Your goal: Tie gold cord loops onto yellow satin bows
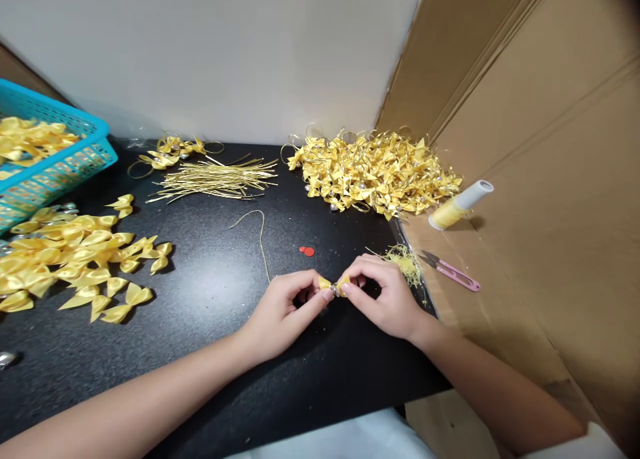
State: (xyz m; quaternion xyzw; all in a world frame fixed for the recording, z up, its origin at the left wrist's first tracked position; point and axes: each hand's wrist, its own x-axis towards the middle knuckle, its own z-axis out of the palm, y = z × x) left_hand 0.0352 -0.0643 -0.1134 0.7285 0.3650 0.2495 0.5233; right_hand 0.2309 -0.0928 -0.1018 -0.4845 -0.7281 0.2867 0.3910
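Between my two hands is a small yellow ribbon bow [325, 283] with silver bells at its middle. My left hand [287, 312] pinches the bow's left side between thumb and fingers. On the other side, my right hand [383, 295] pinches the right loop. A thin yellow-green thread [263, 245] trails over the black table from near my left hand. Just beyond the bow lie red discs [309, 251]. A tangle of thread scraps [406, 264] sits by my right hand, partly behind it.
Yellow bows [85, 245] are spread at the left beside a turquoise basket [60, 112] of more bows. Gold ties [215, 179] and a heap of finished-looking bows [375, 169] lie at the back. A thread spool [460, 205] and pink-handled snips [457, 274] are at the right.
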